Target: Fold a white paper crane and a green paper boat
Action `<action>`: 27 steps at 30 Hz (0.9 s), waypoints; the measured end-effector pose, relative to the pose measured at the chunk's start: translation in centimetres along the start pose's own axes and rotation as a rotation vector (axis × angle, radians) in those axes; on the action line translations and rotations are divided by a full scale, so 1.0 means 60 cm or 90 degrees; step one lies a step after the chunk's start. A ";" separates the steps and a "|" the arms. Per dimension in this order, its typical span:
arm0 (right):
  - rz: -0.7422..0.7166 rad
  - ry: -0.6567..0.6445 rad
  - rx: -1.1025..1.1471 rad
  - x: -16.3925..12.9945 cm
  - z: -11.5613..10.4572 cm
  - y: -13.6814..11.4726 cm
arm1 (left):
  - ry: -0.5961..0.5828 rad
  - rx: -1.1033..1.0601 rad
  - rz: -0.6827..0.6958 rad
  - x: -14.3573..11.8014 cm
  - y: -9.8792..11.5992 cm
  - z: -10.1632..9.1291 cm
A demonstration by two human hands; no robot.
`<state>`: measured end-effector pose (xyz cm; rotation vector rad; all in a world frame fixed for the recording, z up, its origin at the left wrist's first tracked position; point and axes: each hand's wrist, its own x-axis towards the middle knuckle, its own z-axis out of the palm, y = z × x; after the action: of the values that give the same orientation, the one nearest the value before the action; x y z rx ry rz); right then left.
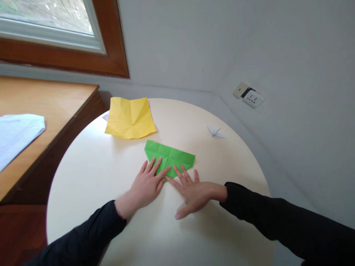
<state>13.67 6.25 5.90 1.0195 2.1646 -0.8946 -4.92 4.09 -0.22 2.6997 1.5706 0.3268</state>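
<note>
Both hands lie flat and spread on the round cream worktop (91,173), pressing down on a folded green paper (169,157) that sits near the middle of it; neither grips anything. The left hand (148,183) has its fingers fanned over the paper's near-left edge, and the right hand (191,190) meets it from the other side, the index fingertips almost touching at the paper's lower point. To set this crease well, I judge the fingers should keep the layers from sliding while pressure runs outward from the middle fold line toward the corners, with the edges checked for alignment before the crease is sharpened. A yellow paper (130,117), creased and opened flat, lies just beyond the green one, toward the window (55,22). A small white paper crane (216,131) stands well apart to the right. On the wooden desk (50,99) at the left rests a white printed sheet (16,133), its text too blurred to read. The near part of the green paper is hidden beneath the fingers, so how the lower point is shaped cannot be told, nor how many layers are stacked. A sliver of white shows under the yellow paper's left corner; what it is cannot be made out. A wall socket (251,96) sits at the right
</note>
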 end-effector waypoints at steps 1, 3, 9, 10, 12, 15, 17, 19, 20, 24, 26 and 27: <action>0.002 -0.006 -0.002 0.000 -0.002 -0.001 | -0.002 -0.002 0.000 0.000 0.000 0.000; 0.009 -0.012 -0.008 0.000 -0.004 -0.004 | -0.005 -0.004 -0.001 0.000 0.000 -0.001; 0.039 0.031 -0.026 -0.006 -0.004 -0.019 | -0.011 -0.029 -0.009 0.002 -0.001 -0.002; 0.039 0.052 -0.020 -0.009 -0.003 -0.021 | -0.014 -0.035 -0.011 0.002 -0.002 -0.003; 0.031 0.106 -0.002 -0.018 0.000 -0.024 | -0.027 -0.050 -0.015 0.004 -0.004 -0.005; 0.002 0.218 0.005 -0.034 0.005 -0.018 | -0.057 -0.081 -0.015 0.007 -0.008 -0.010; -0.017 0.347 -0.004 -0.042 0.010 -0.005 | -0.077 -0.104 -0.008 0.009 -0.011 -0.013; -0.020 0.507 -0.007 -0.047 0.016 0.014 | -0.084 -0.125 0.000 0.010 -0.013 -0.014; -0.009 0.574 -0.001 -0.047 0.019 0.024 | -0.083 -0.135 0.003 0.010 -0.015 -0.015; 0.054 0.698 0.050 -0.036 0.040 0.063 | -0.060 -0.172 0.025 0.011 -0.018 -0.014; 0.056 0.702 0.105 -0.028 0.053 0.074 | -0.045 -0.182 0.038 0.011 -0.017 -0.014; 0.042 0.702 0.137 -0.024 0.058 0.078 | -0.034 -0.184 0.042 0.011 -0.016 -0.014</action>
<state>19.00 5.20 3.32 2.0138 2.8785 -0.5740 -5.61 5.04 0.60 2.5192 1.3074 0.4415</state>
